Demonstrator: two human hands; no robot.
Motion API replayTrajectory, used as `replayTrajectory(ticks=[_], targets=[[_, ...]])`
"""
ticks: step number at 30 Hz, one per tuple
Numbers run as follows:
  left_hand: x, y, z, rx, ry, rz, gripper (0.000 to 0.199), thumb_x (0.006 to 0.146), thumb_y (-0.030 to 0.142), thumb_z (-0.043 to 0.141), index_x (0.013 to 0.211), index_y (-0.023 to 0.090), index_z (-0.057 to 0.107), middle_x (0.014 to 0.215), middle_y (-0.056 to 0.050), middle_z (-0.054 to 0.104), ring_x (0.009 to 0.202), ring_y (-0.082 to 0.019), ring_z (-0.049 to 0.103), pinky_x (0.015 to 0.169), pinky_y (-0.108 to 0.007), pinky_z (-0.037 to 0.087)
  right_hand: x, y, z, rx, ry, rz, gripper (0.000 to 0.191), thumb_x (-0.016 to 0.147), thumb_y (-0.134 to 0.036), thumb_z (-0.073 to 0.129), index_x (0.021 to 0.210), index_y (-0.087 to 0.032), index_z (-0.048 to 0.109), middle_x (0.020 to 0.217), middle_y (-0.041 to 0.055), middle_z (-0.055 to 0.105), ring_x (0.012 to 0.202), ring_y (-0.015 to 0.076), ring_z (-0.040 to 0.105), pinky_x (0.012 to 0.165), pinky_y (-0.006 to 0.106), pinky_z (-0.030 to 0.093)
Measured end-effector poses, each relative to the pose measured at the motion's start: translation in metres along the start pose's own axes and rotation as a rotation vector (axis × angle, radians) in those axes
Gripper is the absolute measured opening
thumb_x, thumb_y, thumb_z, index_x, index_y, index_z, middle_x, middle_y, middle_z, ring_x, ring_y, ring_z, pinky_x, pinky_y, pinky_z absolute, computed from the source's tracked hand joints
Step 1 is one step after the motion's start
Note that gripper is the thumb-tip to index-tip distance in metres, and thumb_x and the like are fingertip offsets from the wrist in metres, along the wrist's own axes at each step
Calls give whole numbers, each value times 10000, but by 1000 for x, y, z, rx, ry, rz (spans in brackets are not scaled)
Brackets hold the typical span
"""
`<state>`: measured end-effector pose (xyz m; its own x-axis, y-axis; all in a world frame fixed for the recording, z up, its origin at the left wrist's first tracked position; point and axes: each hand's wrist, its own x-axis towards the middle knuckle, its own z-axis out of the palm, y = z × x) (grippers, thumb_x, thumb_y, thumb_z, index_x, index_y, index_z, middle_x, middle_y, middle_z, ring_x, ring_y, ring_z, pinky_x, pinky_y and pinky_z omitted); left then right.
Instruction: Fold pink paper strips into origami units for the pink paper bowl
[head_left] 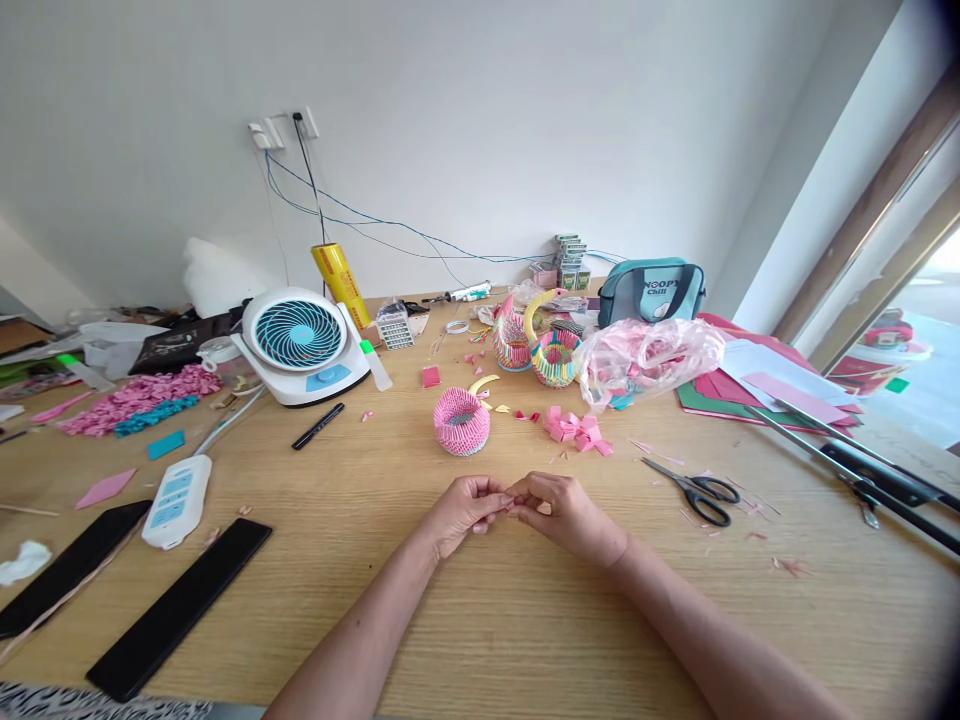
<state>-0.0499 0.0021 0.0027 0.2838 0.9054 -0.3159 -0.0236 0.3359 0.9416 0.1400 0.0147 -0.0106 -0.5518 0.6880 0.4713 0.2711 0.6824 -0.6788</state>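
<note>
My left hand (472, 512) and my right hand (559, 510) meet fingertip to fingertip low over the wooden table (480, 640). Both are closed in a pinch, and whatever lies between the fingers is too small or hidden to name. Just beyond them sits a round pink basket of folded paper pieces (461, 422). Behind it lies a curved yellow paper strip (484, 383). Pink paper strips (577, 430) are heaped past my right hand. Farther back stand a pink and multicoloured folded-paper piece (513, 338) and a small basket with a yellow handle (556, 358).
Black scissors (701, 490) and paper scraps lie to the right, near a paper cutter (862, 470) and coloured sheets (739, 385). A white fan (304, 345), a pen (318, 427), a power strip (177, 500) and a black flat bar (184, 605) are on the left.
</note>
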Motion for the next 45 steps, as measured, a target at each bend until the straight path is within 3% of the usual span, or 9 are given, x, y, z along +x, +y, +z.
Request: replayTrajectory(ticks=[4,10,15,27,33,45], targets=[[-2,1,0,86,37,39,376,603,401,814,731,117,604,591,40,497,492,-39,349,434,-203,167,0,1,2,-42,-20,-31,74,890,-230,605,894,-184,662,809,49,681,706,138,630,665,238,499],[-4,2,1,-19,23,-18,392,556,377,824,717,128,568,632,26,515,490,-28,329,434,-194,138,1,2,3,-78,-11,-44,111,916,-260,574,891,-186,653,825,57,679,699,139,629,659,244,496],[-5,2,1,57,43,-4,372,573,374,814,712,128,572,604,42,492,487,-31,327,430,-188,145,0,4,2,-89,-48,-39,90,901,-258,597,891,-183,645,804,47,661,696,137,626,657,238,495],[-7,3,-3,-39,-29,-90,400,559,365,829,739,124,567,654,23,517,493,-20,322,431,-188,96,1,1,-1,-67,-81,-39,90,912,-249,576,930,-186,637,836,49,659,704,135,619,669,243,497],[-7,2,-3,100,5,-69,354,584,357,802,719,137,560,602,40,489,497,-36,321,442,-194,110,0,3,-1,-123,-120,-57,93,906,-275,590,907,-184,613,816,35,640,664,127,585,625,232,456],[-11,5,-4,187,-55,-90,286,643,344,753,744,132,589,631,32,515,498,-37,300,458,-199,115,-1,1,-4,-142,-181,-133,59,909,-239,574,909,-179,573,826,31,605,661,114,548,639,221,438]])
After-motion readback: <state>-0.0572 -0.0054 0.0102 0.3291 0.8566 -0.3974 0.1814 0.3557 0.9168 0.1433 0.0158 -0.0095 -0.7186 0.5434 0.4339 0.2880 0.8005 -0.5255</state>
